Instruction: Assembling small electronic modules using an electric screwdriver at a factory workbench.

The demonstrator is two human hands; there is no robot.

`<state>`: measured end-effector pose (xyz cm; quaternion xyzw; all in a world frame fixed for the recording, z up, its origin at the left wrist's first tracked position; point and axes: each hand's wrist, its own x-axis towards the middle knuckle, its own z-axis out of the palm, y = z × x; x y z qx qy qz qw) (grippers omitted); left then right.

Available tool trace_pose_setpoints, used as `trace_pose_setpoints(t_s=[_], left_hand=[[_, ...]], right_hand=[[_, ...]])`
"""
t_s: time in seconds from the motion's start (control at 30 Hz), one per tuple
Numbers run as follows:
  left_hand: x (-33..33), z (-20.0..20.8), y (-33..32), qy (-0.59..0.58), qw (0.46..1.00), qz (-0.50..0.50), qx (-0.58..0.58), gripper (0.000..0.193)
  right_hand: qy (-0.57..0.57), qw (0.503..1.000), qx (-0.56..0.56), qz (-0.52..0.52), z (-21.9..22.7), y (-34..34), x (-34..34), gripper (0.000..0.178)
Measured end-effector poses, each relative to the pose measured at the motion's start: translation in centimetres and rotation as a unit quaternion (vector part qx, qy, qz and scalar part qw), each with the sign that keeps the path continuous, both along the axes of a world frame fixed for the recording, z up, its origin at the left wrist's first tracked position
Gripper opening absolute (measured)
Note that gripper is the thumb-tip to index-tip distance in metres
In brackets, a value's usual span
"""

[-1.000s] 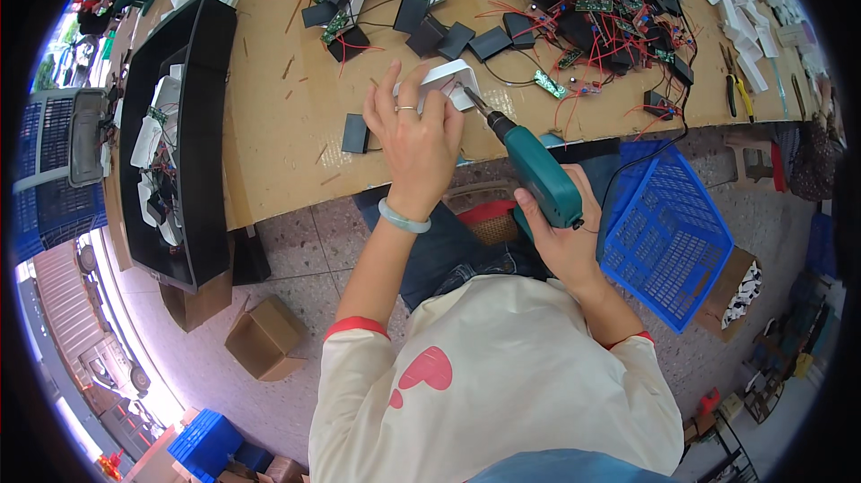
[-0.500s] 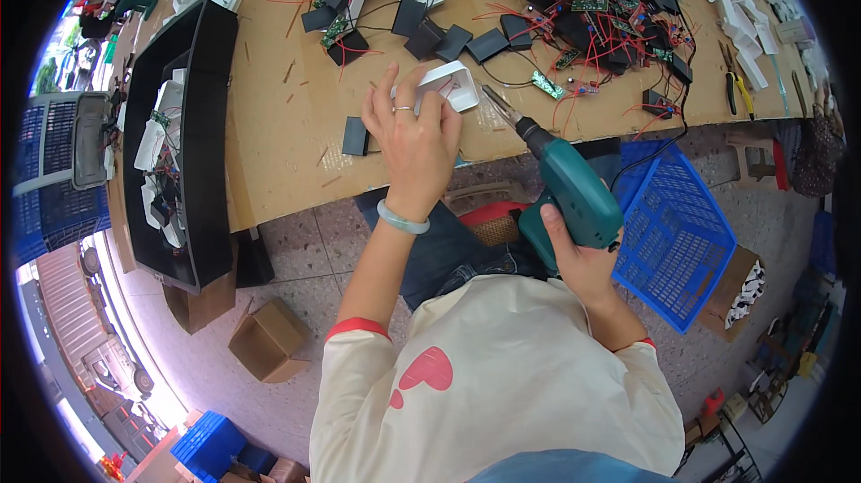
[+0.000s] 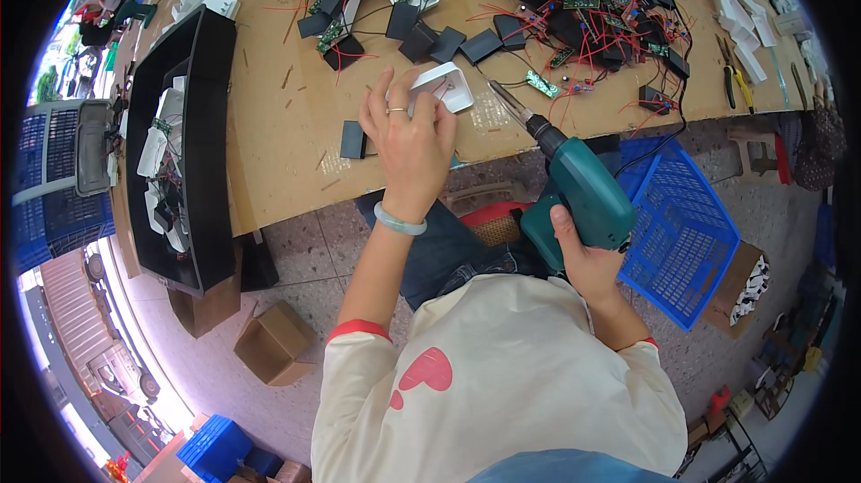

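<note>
White plastic casing point(image 3: 457, 95), near side of the table point(image 3: 269, 151), left hand point(image 3: 411, 156) half-curled at its left end, grip unclear; probably light, stiff, best held by its walls. Right hand point(image 3: 590, 269) grips teal pistol-grip power tool point(image 3: 587, 189).

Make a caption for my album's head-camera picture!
Left hand holding a white case, right hand holding a green power screwdriver.

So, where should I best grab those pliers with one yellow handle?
I'd take the pliers by both handles, coming from the near edge of the table: the spread handles point that way, the narrow tips away.
</note>
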<state>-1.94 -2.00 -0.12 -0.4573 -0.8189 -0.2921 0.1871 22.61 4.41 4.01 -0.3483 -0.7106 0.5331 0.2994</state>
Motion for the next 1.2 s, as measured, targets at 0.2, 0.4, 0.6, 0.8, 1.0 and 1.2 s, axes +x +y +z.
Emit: trace_pose_setpoints(t_s=[0.2, 0.4, 0.6, 0.8, 1.0, 1.2], left_hand=[[0.0, 0.2, 0.0, -0.011, 1.0, -0.002, 0.002, 0.011], [-0.1, 0.4, 0.3, -0.003, 1.0, 0.007, 0.002, 0.01], [-0.1, 0.4, 0.5, -0.001, 1.0, 0.01, 0.008, 0.01], [-0.1, 0.4, 0.6, 0.0, 1.0, 0.015, 0.01, 0.01], [-0.1, 0.4, 0.6, -0.002, 1.0, 0.018, 0.004, 0.011], [0.0, 0.5, 0.6, 0.002, 1.0, 0.014, 0.001, 0.015]], right_hand=[[-0.001, 0.999, -0.039, -0.019, -0.1, -0.1, 0.2, 0.027], [0.002, 0.999, -0.033, -0.016, -0.2, -0.1, 0.2, 0.025], [0.01, 0.999, -0.034, -0.024, -0.2, -0.1, 0.3, 0.025], [0.0, 1.0, -0.014, -0.01, 0.0, -0.2, 0.0, 0.026], [0.004, 0.997, 0.064, 0.03, 0.1, -0.3, -1.7, 0.023], [0.041, 0.997, 0.064, 0.031, -1.7, 0.0, -3.5, 0.024]])
